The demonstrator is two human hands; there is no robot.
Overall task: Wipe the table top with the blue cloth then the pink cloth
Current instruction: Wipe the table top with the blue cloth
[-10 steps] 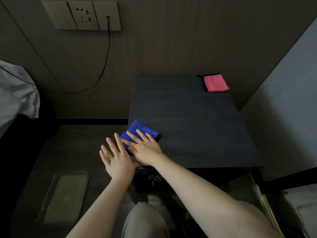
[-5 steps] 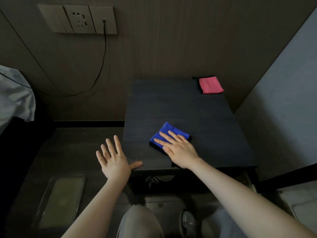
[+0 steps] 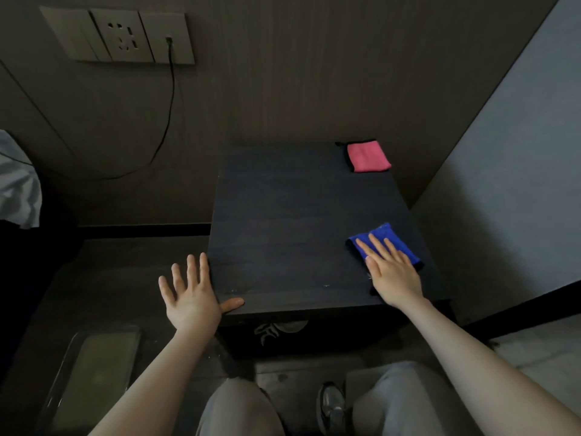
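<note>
Dark table (image 3: 283, 221), R hand (image 3: 393, 272) on blue cloth (image 3: 388, 237)

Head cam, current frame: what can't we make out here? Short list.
- Blue cloth: near part hidden under the right hand pressing flat on it.
- Table top: too dark to tell wiped areas from unwiped.
- Pale design on the table's front: shadowed, unreadable.
- Cable from the wall socket: far end lost in shadow at the left.
- Left hand: whether the palm touches the table edge is unclear; thumb lies on it.
- Pink cloth: in full view.
</note>
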